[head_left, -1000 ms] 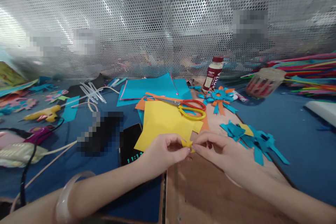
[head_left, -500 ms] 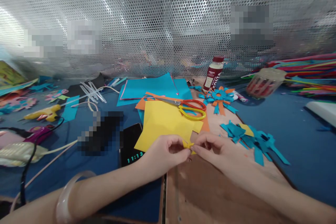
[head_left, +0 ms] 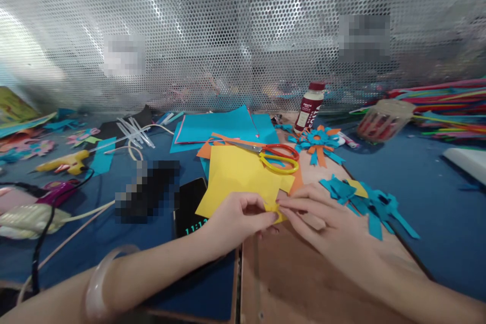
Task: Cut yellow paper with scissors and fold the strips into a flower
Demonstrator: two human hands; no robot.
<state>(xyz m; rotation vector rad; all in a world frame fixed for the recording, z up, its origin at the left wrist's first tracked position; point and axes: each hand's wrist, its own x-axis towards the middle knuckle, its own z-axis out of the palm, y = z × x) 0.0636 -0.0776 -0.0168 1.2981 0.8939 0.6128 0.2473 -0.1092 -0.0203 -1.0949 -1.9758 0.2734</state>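
Note:
Both hands meet over the wooden board, just in front of a yellow sheet (head_left: 239, 174). My left hand (head_left: 243, 217) is closed, thumb and finger pinching a small yellow paper piece (head_left: 272, 207). From the right, my right hand (head_left: 322, 217) touches the edge of that piece with its fingertips drawn together; part of the piece is hidden by the fingers. Scissors (head_left: 261, 151) with red and yellow handles lie across the top of the yellow sheet. Blue paper cutouts (head_left: 364, 200) lie to the right of my right hand.
Behind are blue sheets (head_left: 216, 126), a bottle (head_left: 309, 109) and a blue-orange paper flower (head_left: 319, 142). A phone (head_left: 188, 205), a yellow glue gun (head_left: 66, 162) and cords are at left. A plastic cup (head_left: 383, 121) and coloured pipe cleaners (head_left: 451, 106) are at right.
My right hand's fingers have straightened somewhat and shifted at the small yellow piece. My left hand keeps its pinch in nearly the same place.

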